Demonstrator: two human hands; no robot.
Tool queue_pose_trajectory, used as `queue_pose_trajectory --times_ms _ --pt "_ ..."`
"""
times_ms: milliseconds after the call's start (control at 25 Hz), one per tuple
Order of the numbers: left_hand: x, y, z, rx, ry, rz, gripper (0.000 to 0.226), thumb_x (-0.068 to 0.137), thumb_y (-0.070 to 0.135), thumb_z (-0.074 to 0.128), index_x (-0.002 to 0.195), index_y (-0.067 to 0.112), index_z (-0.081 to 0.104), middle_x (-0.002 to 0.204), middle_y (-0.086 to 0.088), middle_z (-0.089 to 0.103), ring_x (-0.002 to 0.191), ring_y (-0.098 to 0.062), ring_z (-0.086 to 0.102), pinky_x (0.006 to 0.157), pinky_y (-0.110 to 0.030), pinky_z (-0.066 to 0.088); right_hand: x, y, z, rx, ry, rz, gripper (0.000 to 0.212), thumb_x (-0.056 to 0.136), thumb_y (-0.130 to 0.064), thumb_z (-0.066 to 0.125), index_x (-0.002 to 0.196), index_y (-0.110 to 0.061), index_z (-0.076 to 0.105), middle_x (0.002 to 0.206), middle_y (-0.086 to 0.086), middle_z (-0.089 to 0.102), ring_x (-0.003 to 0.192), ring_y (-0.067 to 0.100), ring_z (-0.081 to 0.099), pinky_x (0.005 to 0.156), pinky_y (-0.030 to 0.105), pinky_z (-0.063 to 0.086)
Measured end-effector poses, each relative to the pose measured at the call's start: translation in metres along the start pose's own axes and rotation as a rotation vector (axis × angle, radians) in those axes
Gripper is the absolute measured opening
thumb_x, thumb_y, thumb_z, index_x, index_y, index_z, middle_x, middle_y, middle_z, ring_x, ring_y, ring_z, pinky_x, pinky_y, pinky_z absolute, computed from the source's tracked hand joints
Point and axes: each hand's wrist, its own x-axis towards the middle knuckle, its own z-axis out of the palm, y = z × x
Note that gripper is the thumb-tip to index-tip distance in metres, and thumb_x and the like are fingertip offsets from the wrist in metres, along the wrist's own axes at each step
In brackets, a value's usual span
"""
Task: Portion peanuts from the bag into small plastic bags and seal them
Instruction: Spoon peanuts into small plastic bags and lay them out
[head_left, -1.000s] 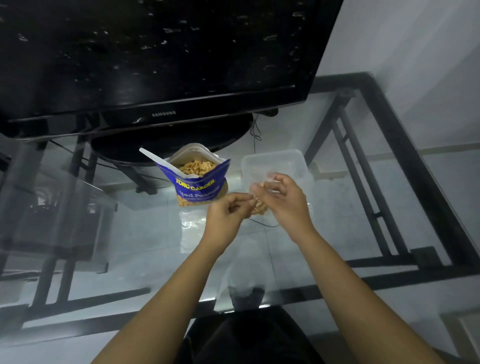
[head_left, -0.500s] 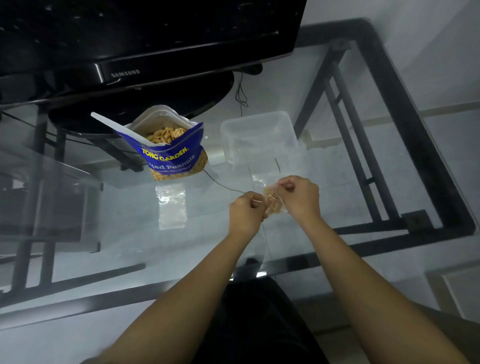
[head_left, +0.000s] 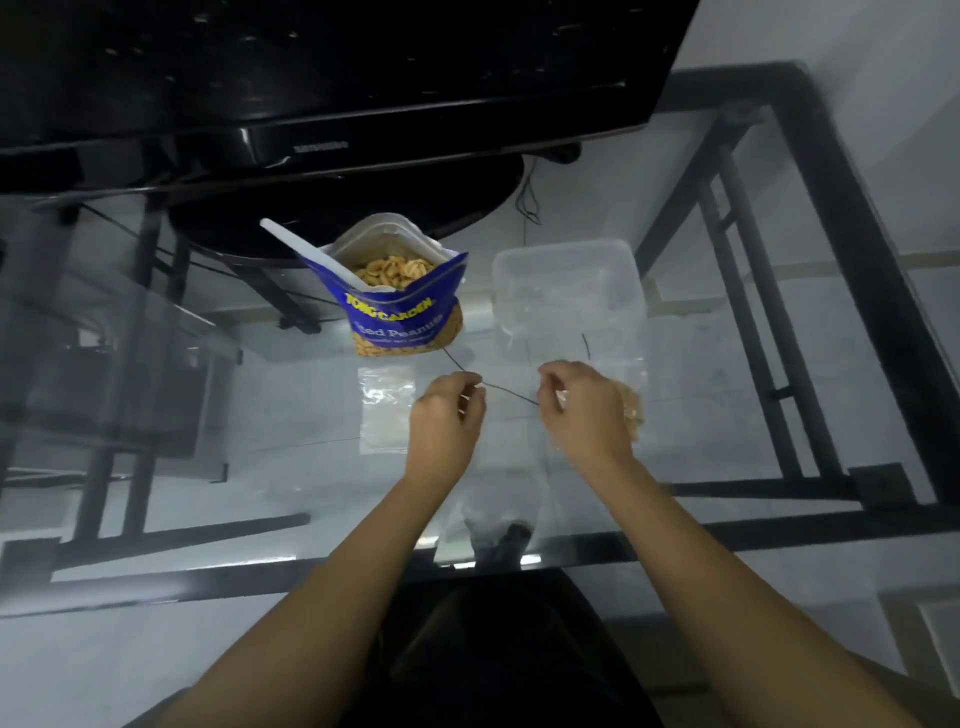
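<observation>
The blue peanut bag (head_left: 405, 317) stands open on the glass table, with a white spoon (head_left: 306, 249) sticking out of it to the left. My right hand (head_left: 582, 415) grips a small plastic bag of peanuts (head_left: 631, 410), which shows past the hand's right side. My left hand (head_left: 447, 421) hovers a short way to the left, apart from that bag, its fingers curled with nothing seen in them. An empty small plastic bag (head_left: 387, 410) lies flat on the glass just left of my left hand.
A clear plastic container (head_left: 569, 291) sits right of the peanut bag. A black TV (head_left: 322, 78) on its stand fills the back of the glass table (head_left: 208, 467). A thin black cable runs under the glass between my hands. The table's black frame (head_left: 841, 234) borders the right side.
My hands have drawn apart. The left hand has let go of the small peanut bag, and the right hand has carried it to the right.
</observation>
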Motion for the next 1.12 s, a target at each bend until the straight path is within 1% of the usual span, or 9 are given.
queue_pose_trajectory --times_ms 80,240,320,440,640,760,840,960,1120 --pt "0.007 -0.029 -0.025 0.105 0.058 0.056 0.022 0.088 0.008 0.058 0.108 0.003 0.065 0.101 -0.016 0.068 0.084 -0.026 0.062 0.074 -0.024 0.047 -0.008 -0.019 0.025 0.001 -0.164 -0.110 0.031 0.092 -0.013 0.049 0.120 -0.004 0.058 0.121 0.017 0.061 0.108 0.032 0.059 0.094 0.036 0.047" --pt "0.019 -0.079 -0.056 0.434 0.023 0.150 0.036 0.084 0.007 0.064 0.119 0.003 0.059 0.113 -0.017 0.067 0.102 -0.036 0.057 0.086 -0.039 0.049 -0.020 -0.037 0.073 -0.143 -0.389 -0.215 0.056 0.098 -0.036 0.032 0.144 -0.005 0.025 0.155 0.013 0.019 0.144 0.027 0.017 0.116 0.037 0.014" --pt "0.021 -0.092 -0.059 0.540 -0.025 0.194 0.039 0.081 0.011 0.067 0.119 0.006 0.060 0.112 -0.015 0.068 0.102 -0.037 0.059 0.084 -0.042 0.050 -0.024 -0.033 0.086 -0.263 -0.438 -0.222 0.069 0.093 -0.051 0.009 0.148 -0.009 0.010 0.158 0.007 0.002 0.146 0.022 -0.001 0.116 0.036 0.000" --pt "0.019 -0.096 -0.057 0.553 -0.017 0.218 0.028 0.081 0.016 0.067 0.108 0.009 0.065 0.103 -0.012 0.070 0.099 -0.035 0.061 0.082 -0.043 0.048 -0.029 -0.025 0.091 -0.374 -0.412 -0.256 0.081 0.084 -0.059 -0.015 0.148 -0.012 0.001 0.158 0.004 -0.004 0.144 0.019 -0.009 0.113 0.034 -0.005" --pt "0.021 -0.091 -0.062 0.558 -0.006 0.256 0.021 0.074 0.010 0.075 0.093 0.008 0.067 0.090 -0.012 0.069 0.089 -0.034 0.062 0.077 -0.042 0.046 -0.029 -0.026 0.093 -0.354 -0.421 -0.240 0.081 0.083 -0.059 -0.018 0.147 -0.013 -0.001 0.157 0.002 -0.005 0.144 0.018 -0.009 0.118 0.037 -0.001" --pt "0.020 -0.077 -0.078 0.298 -0.081 0.180 0.014 0.084 0.011 0.065 0.096 0.006 0.068 0.090 -0.011 0.069 0.084 -0.027 0.061 0.074 -0.033 0.045 -0.025 -0.037 0.082 -0.151 -0.457 -0.122 0.068 0.093 -0.057 0.008 0.148 -0.016 0.013 0.158 -0.001 0.004 0.145 0.013 -0.004 0.119 0.038 -0.002" --pt "0.014 -0.060 -0.092 -0.043 -0.105 -0.067 0.015 0.088 0.016 0.062 0.098 0.008 0.067 0.089 -0.007 0.068 0.078 -0.018 0.061 0.070 -0.025 0.048 -0.022 -0.060 0.066 0.221 -0.440 0.083 0.053 0.096 -0.049 0.031 0.140 -0.020 0.036 0.151 -0.002 0.033 0.142 0.013 0.020 0.118 0.037 0.009" --pt "0.001 -0.034 -0.105 -0.469 -0.111 -0.368 0.015 0.088 0.016 0.060 0.099 0.006 0.064 0.085 -0.005 0.064 0.072 -0.011 0.063 0.065 -0.019 0.053 -0.021 -0.093 0.044 0.748 -0.387 0.344 0.034 0.086 -0.041 0.059 0.118 -0.031 0.052 0.110 -0.008 0.062 0.108 0.009 0.057 0.087 0.022 0.043" --pt "0.001 -0.012 -0.119 -0.967 -0.132 -0.604 0.010 0.091 0.019 0.055 0.087 0.010 0.058 0.086 -0.007 0.067 0.074 -0.015 0.066 0.065 -0.021 0.054 -0.016 -0.104 0.024 0.839 -0.288 0.349 0.034 0.078 -0.022 0.074 0.107 -0.024 0.058 0.088 -0.001 0.069 0.081 0.012 0.065 0.073 0.025 0.051"
